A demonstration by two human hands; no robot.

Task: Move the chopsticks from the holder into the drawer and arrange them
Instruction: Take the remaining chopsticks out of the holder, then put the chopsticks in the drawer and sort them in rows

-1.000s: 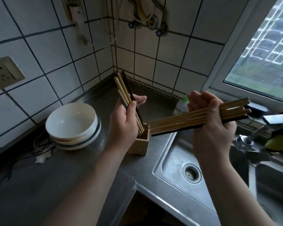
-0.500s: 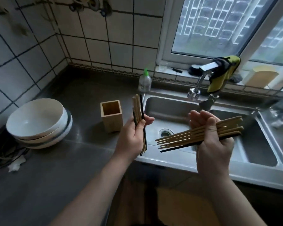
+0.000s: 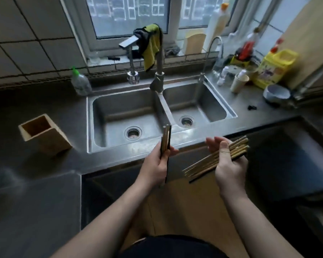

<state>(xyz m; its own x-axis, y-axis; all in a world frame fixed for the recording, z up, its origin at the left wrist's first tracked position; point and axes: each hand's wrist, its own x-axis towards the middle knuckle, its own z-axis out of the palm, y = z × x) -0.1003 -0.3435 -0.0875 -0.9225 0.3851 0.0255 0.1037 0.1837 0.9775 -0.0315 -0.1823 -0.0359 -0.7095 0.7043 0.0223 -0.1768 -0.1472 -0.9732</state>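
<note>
My left hand (image 3: pixel 157 164) grips a small upright bundle of chopsticks (image 3: pixel 166 138), light wooden ones with a dark one, in front of the sink's front edge. My right hand (image 3: pixel 229 164) holds a larger bundle of chopsticks (image 3: pixel 203 165) that lies slanted, tips pointing down-left. The square wooden holder (image 3: pixel 45 135) stands empty on the dark counter at the left, well away from both hands. No drawer is in view.
A steel double sink (image 3: pixel 164 108) with a tap and a yellow cloth (image 3: pixel 151 45) lies ahead. A spray bottle (image 3: pixel 80 83) stands left of it. Bottles, a cup and a bowl (image 3: pixel 277 93) crowd the right counter. Wooden cabinet fronts (image 3: pixel 190 207) are below.
The view has swung right, from the tiled corner to the sink. Both hands have carried their chopstick bundles away from the holder, which now stands empty at the left.
</note>
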